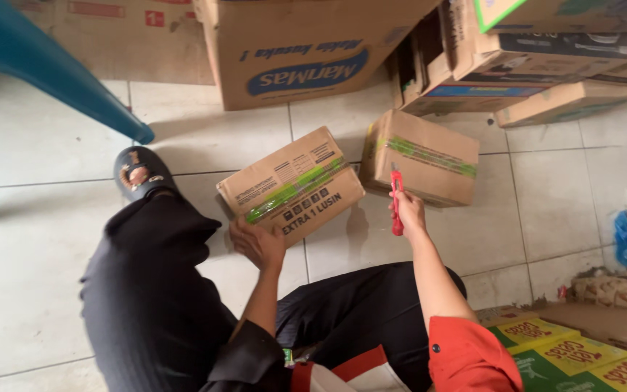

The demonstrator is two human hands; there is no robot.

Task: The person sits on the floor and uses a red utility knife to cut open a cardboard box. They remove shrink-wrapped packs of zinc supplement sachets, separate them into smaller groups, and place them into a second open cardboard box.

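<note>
Left hand [257, 245] grips near corner of small cardboard box [292, 185], fingers curled under edge, box tilted above tile floor [30, 239]. Right hand [409, 212] clamped on red cutter [396, 202], upright. Box looks light, stiff – 1 hand carries it; green tape [295, 187] maybe slippery, better hold at corners. Second box [422, 156] just beside.

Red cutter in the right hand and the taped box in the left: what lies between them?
In the head view, only bare white floor tile shows between the red cutter and the taped box. A second taped box sits just behind the cutter.
</note>
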